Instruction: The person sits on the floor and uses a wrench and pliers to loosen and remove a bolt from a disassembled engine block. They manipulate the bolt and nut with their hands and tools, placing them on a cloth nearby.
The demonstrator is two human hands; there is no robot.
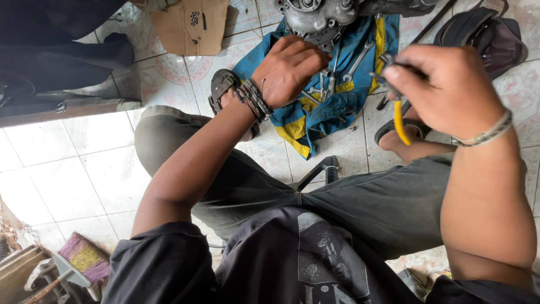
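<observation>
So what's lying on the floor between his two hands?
In the head view, wrenches on a blue and yellow cloth lie between the left hand and right hand.

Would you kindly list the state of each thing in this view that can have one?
left hand: palm down, reaching onto the spanners.
right hand: closed around the pliers.
pliers: lifted off the floor, yellow handle hanging down.
spanners: lying loose on the cloth.
blue and yellow cloth: spread out, crumpled, on the tiled floor.
engine part: resting at the cloth's top edge.
brush: lying down.
</observation>
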